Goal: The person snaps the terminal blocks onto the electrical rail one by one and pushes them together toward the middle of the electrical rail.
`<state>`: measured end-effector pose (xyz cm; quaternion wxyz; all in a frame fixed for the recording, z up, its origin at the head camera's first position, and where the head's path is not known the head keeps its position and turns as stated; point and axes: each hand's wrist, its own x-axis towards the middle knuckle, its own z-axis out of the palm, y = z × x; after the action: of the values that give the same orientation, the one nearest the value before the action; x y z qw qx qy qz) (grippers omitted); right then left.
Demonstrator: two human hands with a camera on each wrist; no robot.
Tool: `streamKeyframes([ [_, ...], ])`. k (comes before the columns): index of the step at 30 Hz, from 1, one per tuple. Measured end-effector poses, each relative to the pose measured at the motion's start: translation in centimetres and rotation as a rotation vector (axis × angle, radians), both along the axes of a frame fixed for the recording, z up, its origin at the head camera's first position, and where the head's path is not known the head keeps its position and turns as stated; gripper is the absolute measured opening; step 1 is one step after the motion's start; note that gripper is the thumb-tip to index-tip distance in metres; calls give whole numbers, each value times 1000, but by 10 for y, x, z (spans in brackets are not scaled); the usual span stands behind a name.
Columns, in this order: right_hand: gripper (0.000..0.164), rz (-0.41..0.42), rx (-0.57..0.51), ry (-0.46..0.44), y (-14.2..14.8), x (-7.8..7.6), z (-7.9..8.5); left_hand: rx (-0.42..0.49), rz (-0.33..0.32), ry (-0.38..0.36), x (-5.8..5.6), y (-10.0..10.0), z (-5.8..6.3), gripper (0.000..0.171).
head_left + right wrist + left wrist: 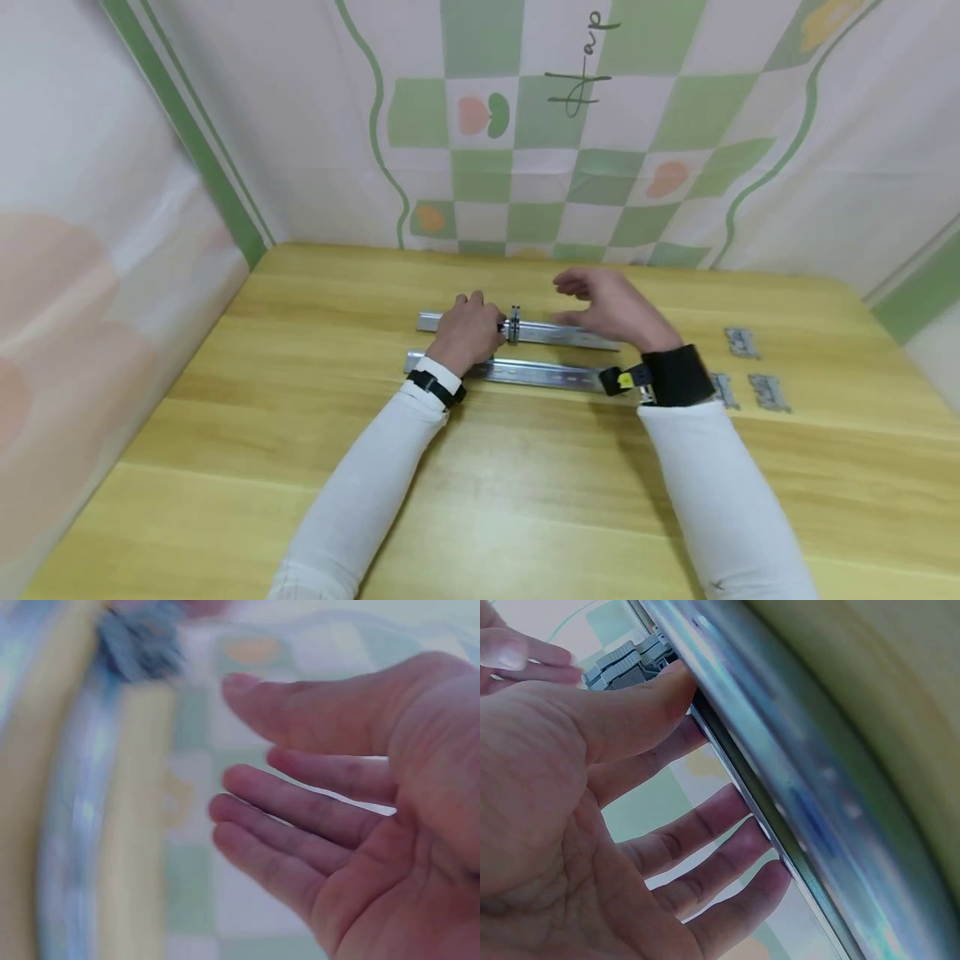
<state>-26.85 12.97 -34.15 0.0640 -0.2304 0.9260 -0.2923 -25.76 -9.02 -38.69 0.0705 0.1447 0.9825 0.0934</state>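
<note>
Two slotted metal mounting rails lie roughly parallel across the table. My left hand [467,333] is at the left part of the far rail [558,334], holding it with the thumb near the clips and the fingertips along its edge. Grey clips [514,325] stand on that rail just right of the thumb; they also show in the left wrist view as a ribbed grey stack [634,664]. Over the right part of the far rail is my right hand [611,304], fingers extended and thumb apart, with nothing in it. The near rail [540,373] passes in front of both hands.
Several flat grey clips lie on the table at the right, among them one farther back [742,342] and one nearer [768,392]; another is partly hidden by the right wristband [678,377]. A patterned cloth [547,175] hangs behind the wooden table [487,508].
</note>
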Motion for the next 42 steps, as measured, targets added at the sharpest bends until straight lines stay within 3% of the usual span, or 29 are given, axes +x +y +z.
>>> streamKeyframes([
  [6,47,-53,112,24,61,4,16,14,7,2,4,2,-1,38],
  [11,48,-101,233,73,110,9,7,19,6,4,5,3,0,37],
  [17,62,-170,349,29,150,7,-3,26,4,10,4,-4,0,37],
  [20,67,-165,396,23,164,3,-7,29,3,17,4,-8,1,37],
  [24,67,-141,427,-41,174,2,-15,22,1,14,5,-12,2,37],
  [30,69,-203,366,-182,175,3,-22,20,4,18,4,-14,3,36],
  [36,68,-228,419,-142,172,4,-20,12,-1,22,2,-14,2,37],
  [42,51,-253,461,-85,168,3,-20,18,1,11,3,-14,3,38],
])
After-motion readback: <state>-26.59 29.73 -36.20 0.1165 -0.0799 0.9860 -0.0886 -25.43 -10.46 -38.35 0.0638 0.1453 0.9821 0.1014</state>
